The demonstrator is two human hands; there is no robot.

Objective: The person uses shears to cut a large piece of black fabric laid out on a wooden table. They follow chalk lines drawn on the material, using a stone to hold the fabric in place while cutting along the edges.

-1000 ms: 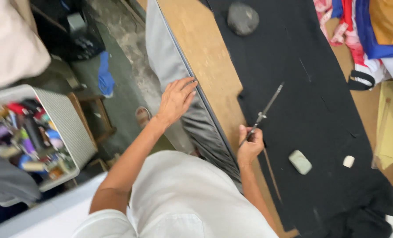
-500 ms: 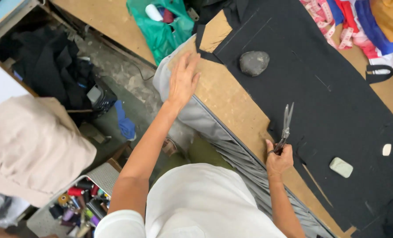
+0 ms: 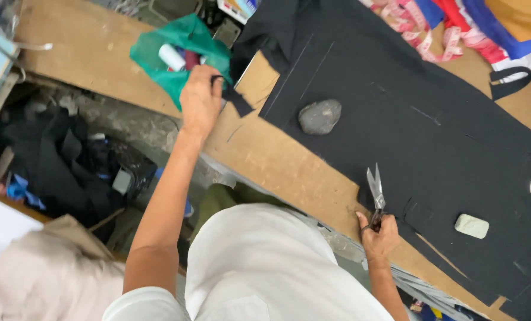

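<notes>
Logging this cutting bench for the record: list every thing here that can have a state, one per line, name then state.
scissors: blades open, tips over the cloth edge, held by the right hand.
black cloth: spread flat, chalk-lined, partly cut at the near edge.
grey stone: resting on the cloth.
left hand: gripping the cloth's far corner.
green bag: open, spools inside.
chalk block: lying on the cloth, untouched.

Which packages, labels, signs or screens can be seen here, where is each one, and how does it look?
Green plastic bag: far table edge, by the left hand; crumpled, holding a white roll.
Printed package: top edge, mostly cut off; white with colours.
Measuring tape: top right; pink and white, tangled.
No signs or screens.
</notes>
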